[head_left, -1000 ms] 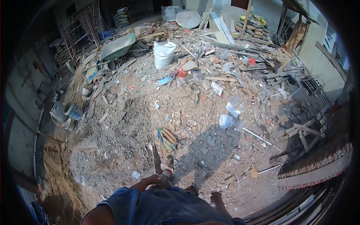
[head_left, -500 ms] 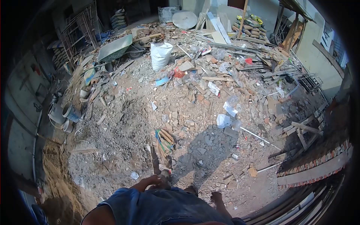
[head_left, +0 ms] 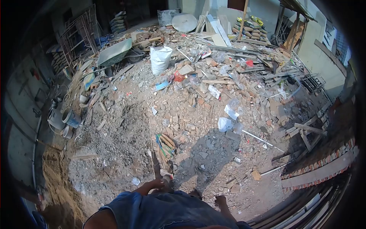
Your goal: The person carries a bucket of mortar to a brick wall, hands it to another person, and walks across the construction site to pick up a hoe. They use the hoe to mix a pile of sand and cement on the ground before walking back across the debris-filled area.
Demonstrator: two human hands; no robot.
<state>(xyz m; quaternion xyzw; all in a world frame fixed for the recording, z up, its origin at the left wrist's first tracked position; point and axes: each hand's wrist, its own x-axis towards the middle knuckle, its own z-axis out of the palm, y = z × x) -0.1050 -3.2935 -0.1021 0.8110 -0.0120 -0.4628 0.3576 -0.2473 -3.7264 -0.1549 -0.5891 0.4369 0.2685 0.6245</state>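
Low in the view, my left hand (head_left: 157, 183) is closed beside my body, round the gathered end of a striped sack (head_left: 164, 147). The sack has green, orange and blue bands and reaches forward over the rubble. My right hand (head_left: 220, 200) hangs at my other side with its fingers curled in, and nothing shows in it. Broken stone and brick (head_left: 194, 114) cover the ground ahead. Farther off, a full white sack (head_left: 160, 60) stands upright.
A green wheelbarrow (head_left: 114, 52) lies tilted at the back left. Buckets (head_left: 71, 117) stand at the left. A white pipe (head_left: 263, 140) and crossed boards (head_left: 310, 128) lie to the right. Long poles (head_left: 305, 210) are at the lower right, beside a brick-edged slab (head_left: 324, 171).
The whole scene has shifted slightly left in the view. My left hand keeps its hold on the striped sack, and my right hand stays low at my side.
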